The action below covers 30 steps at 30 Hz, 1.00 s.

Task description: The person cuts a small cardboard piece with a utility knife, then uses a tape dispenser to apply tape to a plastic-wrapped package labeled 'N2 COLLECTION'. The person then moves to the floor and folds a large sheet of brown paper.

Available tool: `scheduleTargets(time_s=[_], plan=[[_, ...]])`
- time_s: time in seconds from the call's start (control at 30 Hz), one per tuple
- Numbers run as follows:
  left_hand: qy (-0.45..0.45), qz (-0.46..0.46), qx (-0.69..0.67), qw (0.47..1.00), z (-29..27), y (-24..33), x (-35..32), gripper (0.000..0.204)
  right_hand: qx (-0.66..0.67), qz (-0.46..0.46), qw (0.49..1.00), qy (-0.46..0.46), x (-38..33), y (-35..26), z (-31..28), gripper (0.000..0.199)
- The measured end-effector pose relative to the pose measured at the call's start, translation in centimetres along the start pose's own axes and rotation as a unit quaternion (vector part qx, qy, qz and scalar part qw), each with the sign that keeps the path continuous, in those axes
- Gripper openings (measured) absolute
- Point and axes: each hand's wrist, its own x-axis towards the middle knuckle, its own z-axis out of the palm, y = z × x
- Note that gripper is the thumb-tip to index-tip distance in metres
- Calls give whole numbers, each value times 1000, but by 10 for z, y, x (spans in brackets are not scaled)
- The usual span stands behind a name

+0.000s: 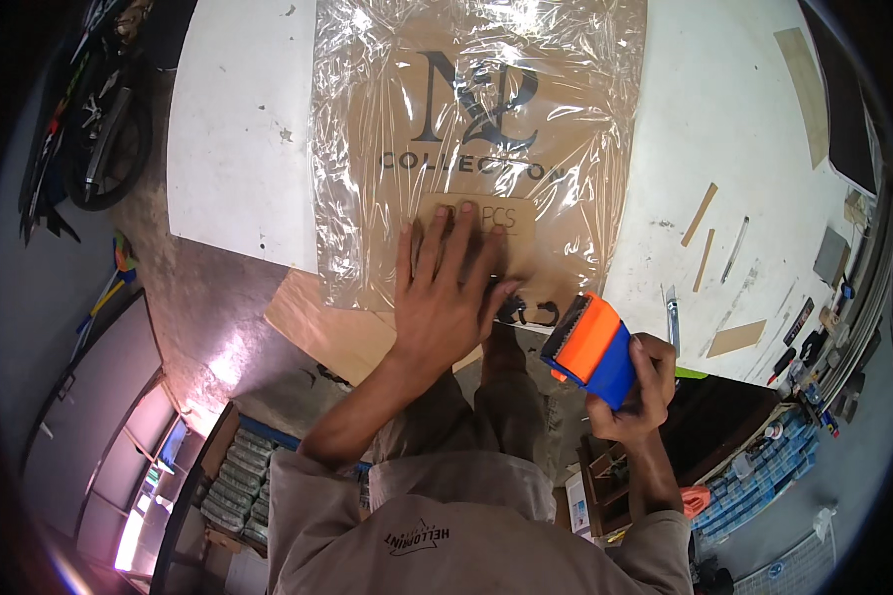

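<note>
On the table lies a flat brown package [367,213] in clear, wrinkled plastic, with dark printed lettering on its face. A small brown card [518,241] with handwriting rests on top of it, near the close edge. My left hand [446,268] lies over this card with its fingers stretched out, pressing it to the plastic. To the right, my right hand [648,392] is wrapped round the blue handle of an orange and blue tape dispenser [593,342]. The dispenser is raised off the package's near right corner, its toothed dark end pointing left.
The white table [238,129] carries a box cutter [673,322], a thin pen-like tool [734,248] and several cardboard strips [700,213] on the right. Tools crowd its right edge. A brown sheet [318,317] hangs below the near left edge. Stacked packs [238,476] stand lower left.
</note>
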Motion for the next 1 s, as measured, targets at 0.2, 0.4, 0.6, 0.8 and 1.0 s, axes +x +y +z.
scheduleTargets(time_s=[0.2,0.4,0.6,0.8,1.0], plan=[[9,6,-18,1000,4,-5,3,60,-3,4,1000,6,3,0,6,69],[15,4,-4,1000,3,-5,1,57,-3,-1,1000,10,2,-2,10,69],[14,0,-14,1000,3,-6,1,59,3,0,1000,9,4,-2,11,70],[6,7,-17,1000,4,-6,4,56,0,-4,1000,13,3,-1,12,71],[1,19,-15,1000,5,-9,2,54,-5,-1,1000,16,5,0,12,70]])
